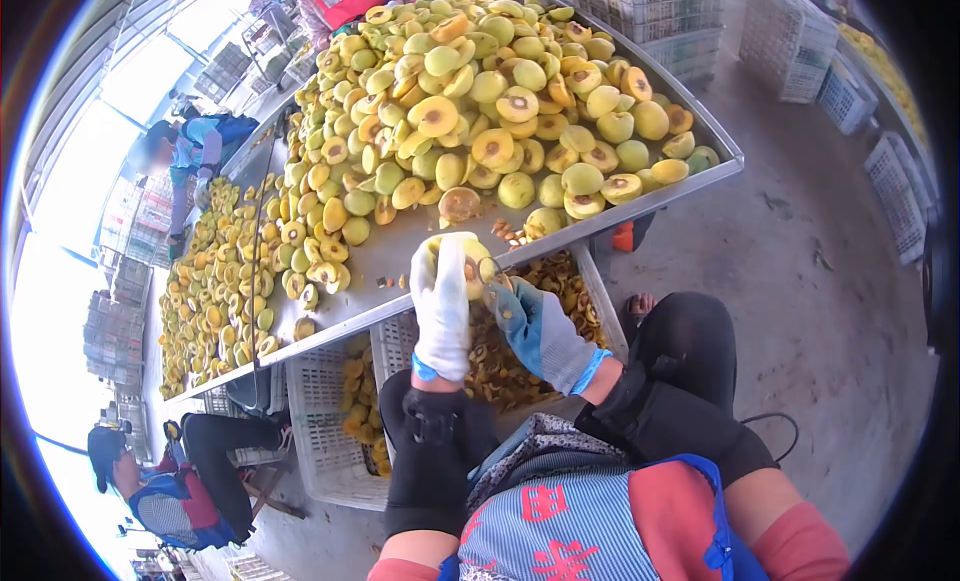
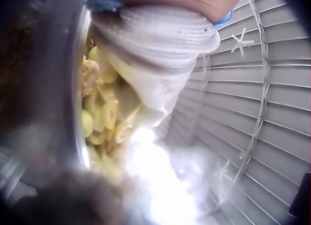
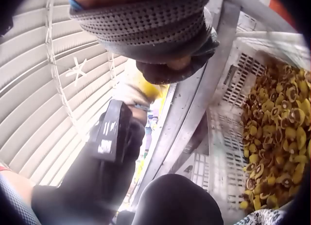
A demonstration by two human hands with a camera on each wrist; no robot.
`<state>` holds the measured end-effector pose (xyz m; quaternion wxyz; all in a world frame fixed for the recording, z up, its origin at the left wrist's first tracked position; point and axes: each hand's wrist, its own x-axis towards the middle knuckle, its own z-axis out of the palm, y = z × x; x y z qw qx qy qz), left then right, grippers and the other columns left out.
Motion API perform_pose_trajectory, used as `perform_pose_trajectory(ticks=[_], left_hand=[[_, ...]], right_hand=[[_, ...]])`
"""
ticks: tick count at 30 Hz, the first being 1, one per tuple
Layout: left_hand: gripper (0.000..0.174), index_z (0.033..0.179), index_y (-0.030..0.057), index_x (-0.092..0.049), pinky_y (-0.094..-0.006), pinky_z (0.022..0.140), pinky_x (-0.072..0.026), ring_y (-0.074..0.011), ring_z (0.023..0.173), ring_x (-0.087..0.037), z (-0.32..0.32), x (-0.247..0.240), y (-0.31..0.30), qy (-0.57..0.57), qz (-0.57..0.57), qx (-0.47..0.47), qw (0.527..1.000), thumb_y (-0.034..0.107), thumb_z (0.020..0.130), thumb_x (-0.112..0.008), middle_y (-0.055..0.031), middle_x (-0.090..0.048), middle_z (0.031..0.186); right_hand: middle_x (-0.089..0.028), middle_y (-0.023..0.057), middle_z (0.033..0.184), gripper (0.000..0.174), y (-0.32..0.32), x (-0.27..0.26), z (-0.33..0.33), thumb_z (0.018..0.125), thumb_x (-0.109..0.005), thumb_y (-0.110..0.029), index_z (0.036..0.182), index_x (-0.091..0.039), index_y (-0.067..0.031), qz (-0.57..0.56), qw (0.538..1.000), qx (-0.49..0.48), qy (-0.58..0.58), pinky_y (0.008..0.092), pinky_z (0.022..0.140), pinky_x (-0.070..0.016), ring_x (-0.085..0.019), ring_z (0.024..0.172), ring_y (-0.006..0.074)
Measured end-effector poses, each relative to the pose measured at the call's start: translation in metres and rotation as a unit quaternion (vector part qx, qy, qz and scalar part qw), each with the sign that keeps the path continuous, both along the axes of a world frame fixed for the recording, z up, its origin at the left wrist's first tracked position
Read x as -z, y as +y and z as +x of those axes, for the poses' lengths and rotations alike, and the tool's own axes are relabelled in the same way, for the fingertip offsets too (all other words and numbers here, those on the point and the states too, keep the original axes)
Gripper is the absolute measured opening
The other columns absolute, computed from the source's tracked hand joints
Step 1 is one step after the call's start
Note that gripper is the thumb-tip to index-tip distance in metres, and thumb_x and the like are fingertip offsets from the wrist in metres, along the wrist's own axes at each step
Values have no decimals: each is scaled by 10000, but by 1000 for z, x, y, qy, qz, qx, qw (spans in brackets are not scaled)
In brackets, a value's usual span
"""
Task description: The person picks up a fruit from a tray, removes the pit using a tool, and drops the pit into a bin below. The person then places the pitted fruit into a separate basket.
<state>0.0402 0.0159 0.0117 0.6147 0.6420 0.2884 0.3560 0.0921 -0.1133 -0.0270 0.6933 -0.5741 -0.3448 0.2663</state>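
My left hand, in a white glove, grips a yellow-green stone fruit half just in front of the metal table's edge. Close against that fruit is my right hand, in a grey and blue glove. Its fingers are curled round a small, dark, loop-like tool, mostly hidden by the glove. Halved fruit is heaped on the metal table beyond both hands. In the right wrist view the curled right glove hides what it holds. The left wrist view shows the white glove above blurred yellow fruit.
White plastic crates stand under the table edge. One holds many fruit pieces. The table's raised metal rim runs past the hands. A seated person works at lower left, and stacked crates stand behind the table.
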Motion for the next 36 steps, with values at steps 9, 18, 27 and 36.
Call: perform_pose_trajectory(ticks=[9, 18, 27, 36], left_hand=[[620, 1171, 36, -627, -326, 754, -540, -241, 911, -669, -14, -4, -29, -78, -249, 2, 965, 568, 1040, -337, -137, -696, 1054], [406, 1091, 16, -640, -315, 724, -515, -206, 842, -652, -14, 3, -45, -92, -209, -39, 973, 376, 1025, -464, -93, -684, 931], [399, 990, -3, -655, -315, 671, -537, -211, 739, -670, -15, 0, -50, -32, -158, -62, 985, 331, 1021, -438, -139, -709, 887], [423, 965, -13, -664, -342, 685, -556, -242, 724, -682, -17, 4, -39, 46, -125, 27, 991, 344, 1019, -443, -155, -716, 877]], right_hand=[[-710, 235, 944, 477, 0, -1, -6, 1019, -527, -454, 1129, -633, -2, -75, 996, -34, -35, 416, 763, -530, -698, 931, 396], [-713, 234, 955, 556, 0, 13, -4, 1003, -521, -521, 1130, -657, 3, -118, 988, -95, -3, 416, 801, -522, -698, 931, 363], [-729, 197, 977, 497, 2, 33, -25, 1014, -553, -444, 1139, -666, 23, -49, 990, -101, 91, 361, 834, -514, -677, 912, 212], [-732, 177, 972, 509, 4, 48, -25, 1037, -492, -456, 1163, -666, 5, -74, 985, -130, 84, 368, 850, -509, -656, 902, 194]])
